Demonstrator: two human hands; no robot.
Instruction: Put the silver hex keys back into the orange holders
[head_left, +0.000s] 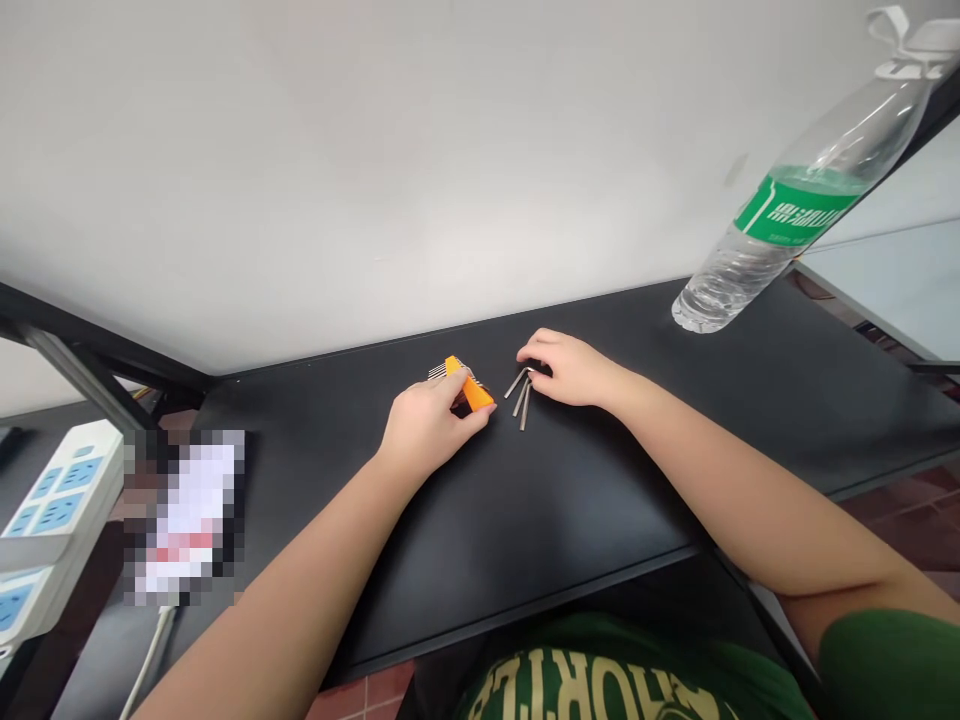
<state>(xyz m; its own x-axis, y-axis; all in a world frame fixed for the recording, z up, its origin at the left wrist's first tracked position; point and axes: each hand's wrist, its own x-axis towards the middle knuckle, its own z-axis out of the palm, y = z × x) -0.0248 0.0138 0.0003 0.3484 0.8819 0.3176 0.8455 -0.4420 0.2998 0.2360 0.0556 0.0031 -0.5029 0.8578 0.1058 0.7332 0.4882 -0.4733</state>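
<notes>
Orange holder w/ row of thin metal keys is in L hand, pinched btwn thumb & fingers. Just right of that hand, a few loose hex keys lie fanned on black tabletop, far ends at R hand, which is part-curled; can't tell if gripping. Water btl stands well right of R hand.

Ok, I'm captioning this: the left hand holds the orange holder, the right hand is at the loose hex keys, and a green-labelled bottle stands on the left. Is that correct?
Not quite: in the head view the bottle stands on the right. The left hand does hold the orange holder, the right hand is at the loose hex keys.
</notes>
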